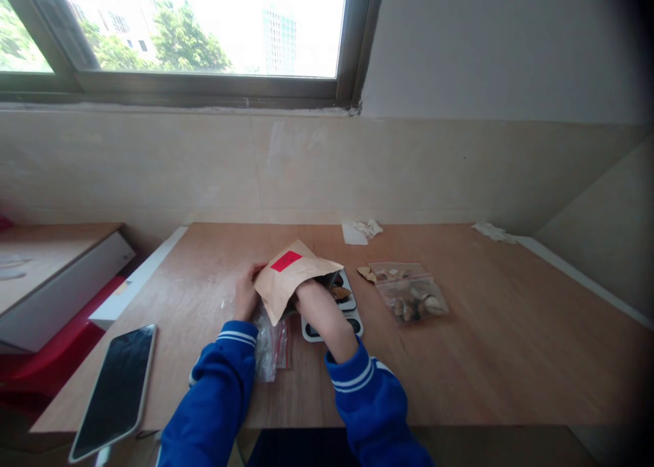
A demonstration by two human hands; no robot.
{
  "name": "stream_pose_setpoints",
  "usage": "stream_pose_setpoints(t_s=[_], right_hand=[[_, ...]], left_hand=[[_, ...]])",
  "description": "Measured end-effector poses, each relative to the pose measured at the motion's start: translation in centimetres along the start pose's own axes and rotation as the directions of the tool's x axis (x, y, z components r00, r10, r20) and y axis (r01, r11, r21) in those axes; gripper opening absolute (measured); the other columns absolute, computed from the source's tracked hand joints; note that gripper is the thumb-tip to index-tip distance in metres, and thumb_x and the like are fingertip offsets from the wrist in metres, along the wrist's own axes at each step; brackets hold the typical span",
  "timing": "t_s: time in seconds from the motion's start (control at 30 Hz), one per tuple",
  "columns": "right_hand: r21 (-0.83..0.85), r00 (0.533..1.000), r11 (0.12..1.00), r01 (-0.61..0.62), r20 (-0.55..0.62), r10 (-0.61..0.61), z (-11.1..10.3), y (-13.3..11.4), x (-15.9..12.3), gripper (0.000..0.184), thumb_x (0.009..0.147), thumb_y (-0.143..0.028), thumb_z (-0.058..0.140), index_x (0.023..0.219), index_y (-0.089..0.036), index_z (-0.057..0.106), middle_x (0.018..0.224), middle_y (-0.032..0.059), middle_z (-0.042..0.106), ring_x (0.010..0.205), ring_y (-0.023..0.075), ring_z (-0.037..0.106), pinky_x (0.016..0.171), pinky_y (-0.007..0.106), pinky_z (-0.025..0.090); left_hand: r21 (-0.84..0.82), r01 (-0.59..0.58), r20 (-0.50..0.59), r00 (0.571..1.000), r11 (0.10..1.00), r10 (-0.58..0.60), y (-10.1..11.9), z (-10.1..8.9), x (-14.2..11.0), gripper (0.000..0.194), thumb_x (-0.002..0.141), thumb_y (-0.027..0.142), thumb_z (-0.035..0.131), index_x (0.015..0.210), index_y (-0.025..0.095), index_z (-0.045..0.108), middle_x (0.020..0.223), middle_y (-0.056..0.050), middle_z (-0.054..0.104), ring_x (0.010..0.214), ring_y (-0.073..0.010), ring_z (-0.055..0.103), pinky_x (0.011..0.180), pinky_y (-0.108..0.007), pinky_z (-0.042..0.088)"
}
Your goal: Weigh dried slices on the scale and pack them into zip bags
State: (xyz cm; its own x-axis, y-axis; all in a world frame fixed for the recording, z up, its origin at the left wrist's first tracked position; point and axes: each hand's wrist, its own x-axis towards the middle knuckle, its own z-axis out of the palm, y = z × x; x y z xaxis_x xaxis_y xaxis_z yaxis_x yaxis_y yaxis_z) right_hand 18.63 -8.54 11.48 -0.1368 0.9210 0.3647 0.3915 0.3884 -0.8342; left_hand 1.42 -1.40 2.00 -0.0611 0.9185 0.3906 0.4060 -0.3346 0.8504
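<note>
A brown paper bag with a red label is tilted on its side, its mouth facing right. My left hand grips the bag's left end, fingers closed on it and partly behind it. My right hand is inside the bag up to the wrist, so its fingers are hidden. Partly behind my right arm, a white kitchen scale carries some brown dried pieces. Clear plastic zip bags lie below the paper bag.
To the right lies a zip bag of dried pieces, with one loose piece by its corner. A phone with a cable lies at the table's front left. Crumpled white tissue is at the back edge, and another back right.
</note>
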Motion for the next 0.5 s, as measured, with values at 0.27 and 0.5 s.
stream_pose_setpoints(t_s=[0.27, 0.5], right_hand=[[0.001, 0.998, 0.999, 0.049, -0.036, -0.049, -5.3, -1.4, -3.8, 0.020, 0.088, -0.029, 0.055, 0.106, -0.027, 0.065, 0.101, 0.0019, 0.068, 0.088, 0.0168, 0.063, 0.082, 0.029, 0.049], [0.516, 0.971, 0.842, -0.156, -0.077, 0.228, -5.0, 0.5, -5.9, 0.033, 0.087, -0.049, 0.053, 0.097, -0.018, 0.058, 0.072, 0.0021, 0.067, 0.062, 0.0147, 0.064, 0.062, 0.027, 0.052]], left_hand=[[-0.005, 0.017, 0.008, 1.000, 1.000, -0.016, -0.5, 0.1, -0.1, 0.034, 0.074, 0.025, 0.060, 0.106, 0.015, 0.065, 0.103, -0.009, 0.071, 0.097, -0.0234, 0.064, 0.088, -0.036, 0.048], [0.063, 0.166, -0.027, 0.986, 0.984, -0.165, -1.7, 0.4, 0.5, 0.045, 0.073, 0.045, 0.064, 0.103, 0.012, 0.066, 0.097, -0.011, 0.071, 0.087, -0.0260, 0.065, 0.074, -0.034, 0.050]])
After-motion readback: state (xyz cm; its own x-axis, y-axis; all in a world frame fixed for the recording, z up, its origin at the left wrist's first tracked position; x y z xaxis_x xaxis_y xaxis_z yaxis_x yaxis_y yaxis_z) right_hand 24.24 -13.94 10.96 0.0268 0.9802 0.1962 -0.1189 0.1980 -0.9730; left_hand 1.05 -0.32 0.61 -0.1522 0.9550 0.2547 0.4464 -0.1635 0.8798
